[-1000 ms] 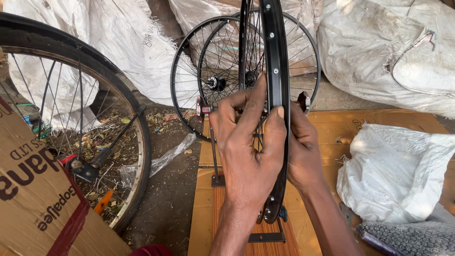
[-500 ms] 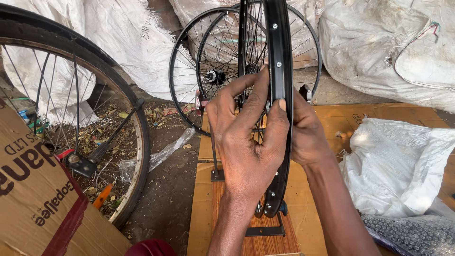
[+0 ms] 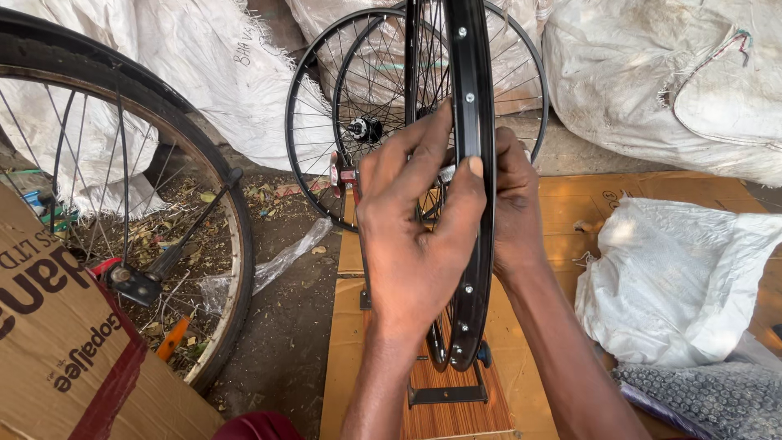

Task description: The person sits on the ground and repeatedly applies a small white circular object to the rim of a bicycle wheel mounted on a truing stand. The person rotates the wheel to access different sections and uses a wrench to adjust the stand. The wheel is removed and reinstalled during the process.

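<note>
A bicycle rim (image 3: 472,163) stands upright in a truing stand (image 3: 446,395) on a wooden board (image 3: 456,420). The left hand (image 3: 415,236) is on its left side, the right hand (image 3: 515,208) on its right. Behind it two spoked wheels (image 3: 342,106) lean against sacks (image 3: 204,73). A tyred wheel (image 3: 122,90) and a cardboard box (image 3: 65,358) are at left, a plastic bag (image 3: 676,277) at right.
</note>
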`<state>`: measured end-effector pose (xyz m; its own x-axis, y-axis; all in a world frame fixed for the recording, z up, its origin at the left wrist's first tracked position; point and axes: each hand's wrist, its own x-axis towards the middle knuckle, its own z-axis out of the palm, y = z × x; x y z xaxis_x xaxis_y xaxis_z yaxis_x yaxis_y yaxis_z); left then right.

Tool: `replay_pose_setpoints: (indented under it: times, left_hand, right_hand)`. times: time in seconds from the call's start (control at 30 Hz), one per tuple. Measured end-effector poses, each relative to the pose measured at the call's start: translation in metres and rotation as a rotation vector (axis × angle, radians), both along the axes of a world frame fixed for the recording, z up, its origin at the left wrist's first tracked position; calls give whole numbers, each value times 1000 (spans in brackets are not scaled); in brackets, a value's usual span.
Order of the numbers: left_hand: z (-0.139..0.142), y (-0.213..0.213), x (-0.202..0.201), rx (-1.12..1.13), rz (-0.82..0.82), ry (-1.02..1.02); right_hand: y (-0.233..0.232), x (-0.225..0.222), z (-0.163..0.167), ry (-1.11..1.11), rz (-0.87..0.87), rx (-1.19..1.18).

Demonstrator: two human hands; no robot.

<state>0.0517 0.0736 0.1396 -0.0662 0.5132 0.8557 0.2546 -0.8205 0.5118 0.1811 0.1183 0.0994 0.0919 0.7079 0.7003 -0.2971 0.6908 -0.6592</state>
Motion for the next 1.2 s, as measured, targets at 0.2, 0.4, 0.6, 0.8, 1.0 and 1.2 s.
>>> replay_pose_setpoints:
  times: [0.2, 0.4, 0.6, 0.8, 1.0, 1.2]
  left_hand:
    - [22, 43, -2, 12, -291, -27]
    - [40, 63, 4, -11, -392, -39]
    - [38, 60, 3, -84, -376, -51]
    - [33, 61, 0, -36, -373, -26]
    - [29, 58, 1, 24, -316, -22]
    - [37, 61, -1, 3, -355, -13]
  right_hand:
    - [5, 4, 0, 65, -34, 26]
    - [2, 15, -1, -169, -141, -42]
    - [9, 19, -1, -105, -30, -29]
    - [12, 17, -10, -145, -30, 26]
    - [16, 30, -1, -77, 238, -67]
    - [12, 26, 22, -25, 170, -183]
